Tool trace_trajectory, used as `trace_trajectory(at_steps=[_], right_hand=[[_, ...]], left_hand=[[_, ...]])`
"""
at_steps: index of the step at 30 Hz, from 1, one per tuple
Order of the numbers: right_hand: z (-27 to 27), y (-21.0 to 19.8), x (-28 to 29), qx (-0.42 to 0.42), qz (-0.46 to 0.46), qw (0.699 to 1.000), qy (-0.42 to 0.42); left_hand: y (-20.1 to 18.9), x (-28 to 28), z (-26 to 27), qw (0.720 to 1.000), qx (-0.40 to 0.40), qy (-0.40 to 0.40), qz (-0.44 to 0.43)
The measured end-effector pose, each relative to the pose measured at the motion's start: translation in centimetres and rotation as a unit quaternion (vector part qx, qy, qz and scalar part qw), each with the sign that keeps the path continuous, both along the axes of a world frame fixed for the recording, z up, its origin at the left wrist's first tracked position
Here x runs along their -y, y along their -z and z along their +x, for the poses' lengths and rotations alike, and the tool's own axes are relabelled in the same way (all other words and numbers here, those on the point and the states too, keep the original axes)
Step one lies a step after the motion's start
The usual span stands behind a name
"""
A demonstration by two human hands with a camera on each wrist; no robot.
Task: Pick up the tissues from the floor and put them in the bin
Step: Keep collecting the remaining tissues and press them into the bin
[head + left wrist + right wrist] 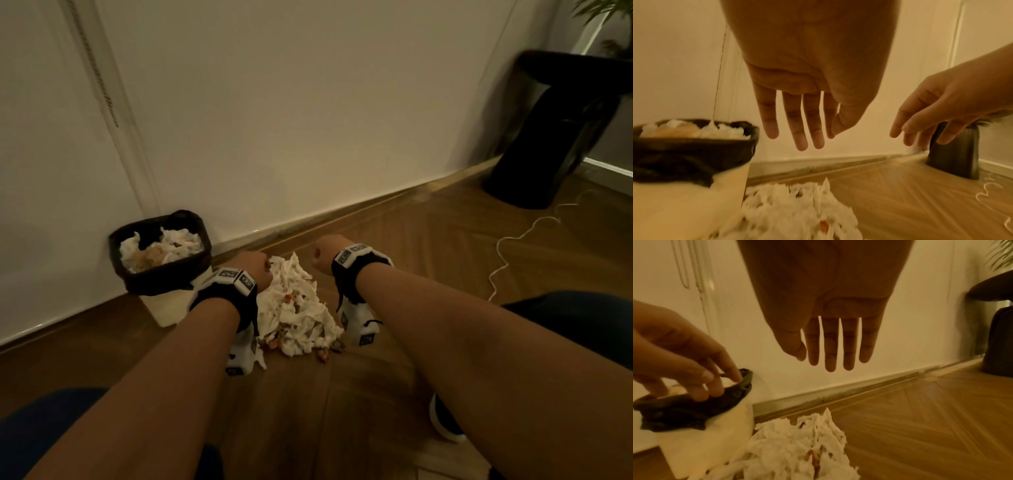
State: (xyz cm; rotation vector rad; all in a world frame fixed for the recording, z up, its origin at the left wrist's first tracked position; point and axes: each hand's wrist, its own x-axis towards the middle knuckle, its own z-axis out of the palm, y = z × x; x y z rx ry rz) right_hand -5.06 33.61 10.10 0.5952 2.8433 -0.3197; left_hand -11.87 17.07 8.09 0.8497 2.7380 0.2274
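Both hands hang over the tissue pile (298,308), which sits on the wood floor (428,246) just beside the bin (164,260) and close to the wall's skirting edge. Pile is crumpled white paper w/ reddish and brown bits mixed in; its left edge is right up against the bin's pale base — touching or not, can't tell.

Left hand (807,91): fingers straight, spread a little, pointing down, nothing in it. It hovers above the pile's bin-side edge, clear of the paper in the left wrist view. Right hand (830,324): same story — fingers straight and slightly apart, thumb relaxed, holding nothing, above the pile's right side. In the head view the two hands sit either side of the pile's far tip, both wrists w/ black straps and white camera units.

Bin stands against the wall, lined w/ a black bag (137,281) folded over the rim, already holding white tissues (174,245) plus some tan-coloured bits.

Elsewhere: a tall black stand (561,133) by the wall at far right, a white cord (510,246) snaking over the floor near it, a green plant (603,10) at the top right corner. Person's knees in dark blue at the near edge.
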Motion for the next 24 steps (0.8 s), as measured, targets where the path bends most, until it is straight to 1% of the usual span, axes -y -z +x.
trace_trajectory(at_steps=[2, 6, 10, 12, 14, 20, 24], right_hand=[[0.1, 1.8, -0.9, 0.030, -0.010, 0.999, 0.008], [0.8, 5.9, -3.0, 0.100, -0.026, 0.994, 0.031], [1.4, 10.3, -4.3, 0.141, -0.064, 0.986, 0.055], [1.8, 12.6, -4.6, 0.160, -0.059, 0.983, 0.065], [2.1, 14.6, -4.8, 0.162, -0.065, 0.982, 0.075], [3.2, 21.1, -5.8, 0.170, -0.145, 0.969, 0.107], [4.0, 23.9, -6.2, 0.170, -0.173, 0.962, 0.129]], left_hand=[[2.7, -0.2, -0.2, 0.999, 0.030, -0.017, -0.010], [8.5, -1.3, 1.0, 0.995, 0.091, -0.034, -0.033], [13.4, -3.1, 3.1, 0.989, 0.139, -0.035, -0.028], [15.5, -4.3, 4.2, 0.989, 0.148, -0.016, -0.022], [17.4, -5.8, 5.2, 0.988, 0.154, -0.004, -0.014], [22.9, -9.9, 7.7, 0.986, 0.160, 0.032, -0.026], [25.5, -10.4, 8.5, 0.989, 0.148, 0.011, -0.014]])
